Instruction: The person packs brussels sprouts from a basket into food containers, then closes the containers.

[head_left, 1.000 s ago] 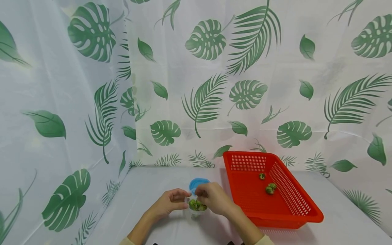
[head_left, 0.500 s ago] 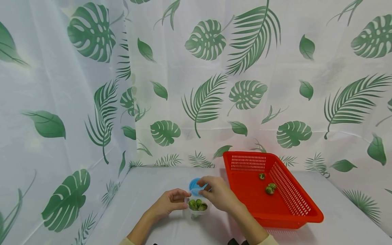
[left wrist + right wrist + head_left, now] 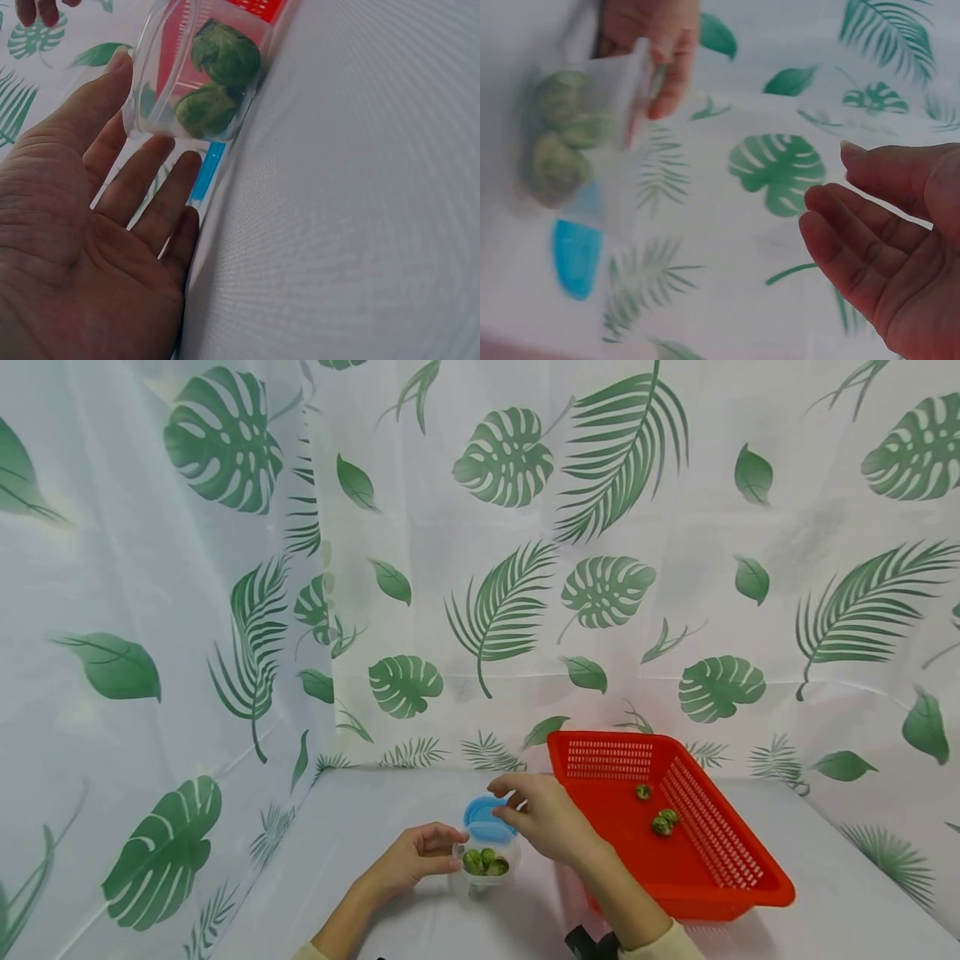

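Note:
A small clear plastic container (image 3: 483, 878) stands on the table holding three Brussels sprouts (image 3: 472, 861). My left hand (image 3: 417, 857) steadies its left side; in the left wrist view the thumb and nearly straight fingers sit right at the rim. Just behind the container lies a round blue lid (image 3: 477, 811). My right hand (image 3: 551, 814) hovers above and to the right of the lid, fingers loosely bent. Nothing is between its fingers in the right wrist view, where the palm (image 3: 922, 292) shows.
To the right stands a red perforated plastic basket (image 3: 615, 868) with three more Brussels sprouts (image 3: 662, 825) on its floor. White sheets (image 3: 420, 610) printed with green leaves rise behind and at the left. A white cloth (image 3: 337, 827) covers the table.
My right hand has risen from over the container and moved back to the right, uncovering the sprouts inside. The left hand and the container have stayed in place.

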The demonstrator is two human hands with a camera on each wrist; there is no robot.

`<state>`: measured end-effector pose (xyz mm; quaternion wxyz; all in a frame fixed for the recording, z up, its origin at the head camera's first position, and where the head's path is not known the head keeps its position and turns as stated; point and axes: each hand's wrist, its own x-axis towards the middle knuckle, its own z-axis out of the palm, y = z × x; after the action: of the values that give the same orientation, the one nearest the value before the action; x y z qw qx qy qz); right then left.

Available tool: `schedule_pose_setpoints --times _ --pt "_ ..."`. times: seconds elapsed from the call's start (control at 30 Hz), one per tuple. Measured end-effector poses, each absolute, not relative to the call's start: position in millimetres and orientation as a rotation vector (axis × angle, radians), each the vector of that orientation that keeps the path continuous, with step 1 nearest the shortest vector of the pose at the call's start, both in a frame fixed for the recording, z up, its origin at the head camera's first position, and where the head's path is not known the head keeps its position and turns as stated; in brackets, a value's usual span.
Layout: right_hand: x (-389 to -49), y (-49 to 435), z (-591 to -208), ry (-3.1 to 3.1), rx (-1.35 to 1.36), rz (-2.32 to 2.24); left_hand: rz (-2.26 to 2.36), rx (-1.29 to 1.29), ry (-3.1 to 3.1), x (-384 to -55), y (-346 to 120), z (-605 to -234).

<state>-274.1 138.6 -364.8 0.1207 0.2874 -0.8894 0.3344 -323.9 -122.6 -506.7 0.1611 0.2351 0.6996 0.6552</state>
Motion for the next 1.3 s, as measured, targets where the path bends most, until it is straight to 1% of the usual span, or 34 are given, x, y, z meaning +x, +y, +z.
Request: schedule_pose_setpoints --times 0.3,0.57,0.97,1.3 --pt "-268 145 -332 -2.553 0.868 0.973 1.881 0.662 2.000 -324 -122 -508" --pt "-271 153 -315 -2.544 0.880 0.997 1.873 0.660 2.013 -323 -121 -509" --pt "-296 165 -305 -2.555 0.808 0.919 1.871 0.664 2.018 -324 -121 -508" --pt "-322 189 -306 -2.572 0.718 0.919 1.870 0.677 2.007 -323 -122 -507"
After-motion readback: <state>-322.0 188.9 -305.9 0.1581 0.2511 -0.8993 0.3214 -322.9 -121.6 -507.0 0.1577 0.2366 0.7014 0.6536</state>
